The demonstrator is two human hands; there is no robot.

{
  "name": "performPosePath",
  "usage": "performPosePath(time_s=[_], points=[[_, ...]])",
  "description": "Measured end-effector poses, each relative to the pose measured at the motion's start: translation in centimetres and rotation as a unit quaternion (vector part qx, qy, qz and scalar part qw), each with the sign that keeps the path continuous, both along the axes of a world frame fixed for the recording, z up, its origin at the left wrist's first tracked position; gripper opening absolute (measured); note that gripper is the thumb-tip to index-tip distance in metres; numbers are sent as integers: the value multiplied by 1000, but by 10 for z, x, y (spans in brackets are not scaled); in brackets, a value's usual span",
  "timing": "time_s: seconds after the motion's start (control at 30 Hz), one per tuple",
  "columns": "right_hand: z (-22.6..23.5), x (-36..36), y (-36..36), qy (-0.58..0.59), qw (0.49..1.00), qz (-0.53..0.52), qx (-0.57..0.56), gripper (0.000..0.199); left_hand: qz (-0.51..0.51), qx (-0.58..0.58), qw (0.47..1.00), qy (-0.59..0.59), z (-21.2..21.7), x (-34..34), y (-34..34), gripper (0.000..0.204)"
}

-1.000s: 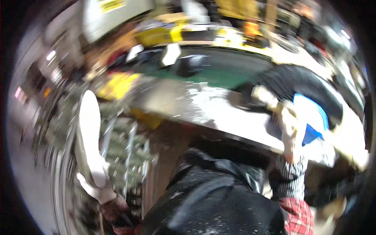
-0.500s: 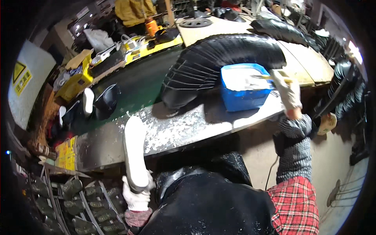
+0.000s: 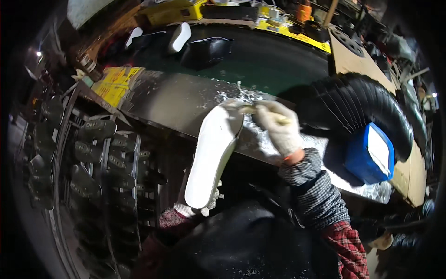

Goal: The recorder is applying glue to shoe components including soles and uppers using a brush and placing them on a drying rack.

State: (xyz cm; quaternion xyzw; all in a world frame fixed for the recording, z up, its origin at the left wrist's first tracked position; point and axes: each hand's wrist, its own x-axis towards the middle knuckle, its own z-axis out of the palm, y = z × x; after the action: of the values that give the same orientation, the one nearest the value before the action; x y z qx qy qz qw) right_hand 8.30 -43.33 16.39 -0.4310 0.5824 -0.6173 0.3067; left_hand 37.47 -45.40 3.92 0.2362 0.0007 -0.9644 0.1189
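Note:
My left hand (image 3: 213, 197), in a pale glove, is closed under a shoe-shaped piece with a white-coated sole (image 3: 211, 158); the sole faces up and hides most of the fingers. My gloved right hand (image 3: 281, 126) grips a brush (image 3: 247, 109) by its handle. The bristles meet the far end of the sole, where a darker patch shows. To the right, a blue tub (image 3: 360, 162) with white liquid inside stands on the metal bench edge (image 3: 172, 100), which is spattered white.
A curved stack of black ribbed pieces (image 3: 360, 100) lies beside the tub. On the green belt (image 3: 260, 56) rest a white-soled shoe (image 3: 180, 37) and a black boot-like piece (image 3: 209, 51). A rack (image 3: 104, 172) holding several dark shoe forms stands at left.
My right hand has carried the brush from the tub to the far end of the sole. The view has swung left, so the tub appears farther right.

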Motion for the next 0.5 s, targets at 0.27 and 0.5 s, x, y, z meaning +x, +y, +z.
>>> performPosePath(time_s=[0.27, 0.5], points=[[29, -5, 35, 360, 917, 173, 6, 19, -57, 17, 997, 58, -13, 3, -18, 81], [60, 27, 1, 265, 944, 193, -32, 15, 28, 170, 970, 169, -10, 9, -5, 89]])
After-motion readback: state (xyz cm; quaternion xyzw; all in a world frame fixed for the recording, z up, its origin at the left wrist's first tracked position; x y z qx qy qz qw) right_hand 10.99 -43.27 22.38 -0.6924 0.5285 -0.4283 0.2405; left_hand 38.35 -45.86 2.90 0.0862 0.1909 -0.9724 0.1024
